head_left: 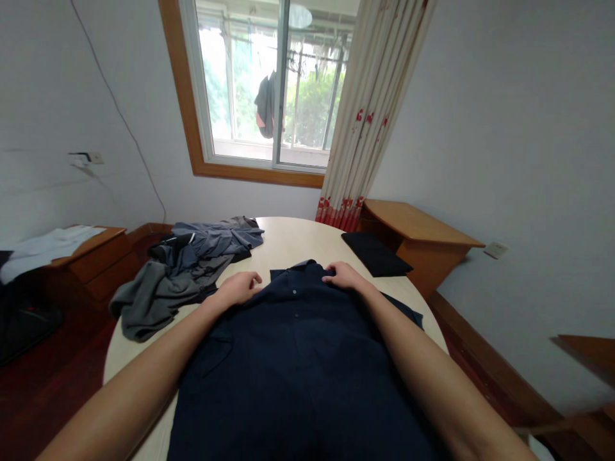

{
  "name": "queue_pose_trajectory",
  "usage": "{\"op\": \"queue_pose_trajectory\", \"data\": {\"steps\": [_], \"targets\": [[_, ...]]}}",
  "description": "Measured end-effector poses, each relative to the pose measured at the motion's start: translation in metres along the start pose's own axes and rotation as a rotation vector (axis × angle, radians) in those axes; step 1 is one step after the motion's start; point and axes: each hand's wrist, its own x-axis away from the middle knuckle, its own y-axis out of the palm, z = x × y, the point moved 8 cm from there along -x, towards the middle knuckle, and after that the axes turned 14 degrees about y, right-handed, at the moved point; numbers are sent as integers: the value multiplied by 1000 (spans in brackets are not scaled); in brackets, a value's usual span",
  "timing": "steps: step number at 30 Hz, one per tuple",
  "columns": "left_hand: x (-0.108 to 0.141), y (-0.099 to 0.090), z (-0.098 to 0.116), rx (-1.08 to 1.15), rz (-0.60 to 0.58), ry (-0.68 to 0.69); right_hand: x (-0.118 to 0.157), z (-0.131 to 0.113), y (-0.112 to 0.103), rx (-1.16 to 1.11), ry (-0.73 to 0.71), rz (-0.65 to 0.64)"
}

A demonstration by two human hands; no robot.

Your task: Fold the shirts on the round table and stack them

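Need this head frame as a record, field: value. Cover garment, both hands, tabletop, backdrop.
garment: dark navy shirt, button side up, collar toward the window
left hand: at the shirt's upper left edge, fingers curled; grip unclear
right hand: beside the collar, fingertips at the cloth; grip unclear
surface: pale table with a curved edge
left of shirt: loose heap of grey and blue clothes
right of shirt: flat black item, probably folded cloth
backdrop: curtain, wooden desk
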Motion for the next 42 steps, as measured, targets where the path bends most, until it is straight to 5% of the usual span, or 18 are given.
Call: {"op": "queue_pose_trajectory", "data": {"steps": [7,13,15,18,21,26,33,37,42], "targets": [[5,10,18,-39,-126,77,31,5,-37,-274,-77,430],[1,1,29,-25,-179,100,51,23,-45,-301,12,472],[2,-19,28,-59,-106,101,61,31,-55,-340,26,591],[13,-67,25,-156,254,72,74,35,-66,-364,-50,740],[28,-84,24,-223,440,45,71,31,-59,-298,-138,659],[31,-69,14,-193,336,49,66,35,-55,-218,-88,617],[41,-70,-13,-166,250,-178,73,52,-67,-60,91,573],[48,-90,7,-187,384,-121,86,57,-81,-148,173,600],[38,-138,24,-206,476,-143,81,50,-128,-306,114,729]]}}
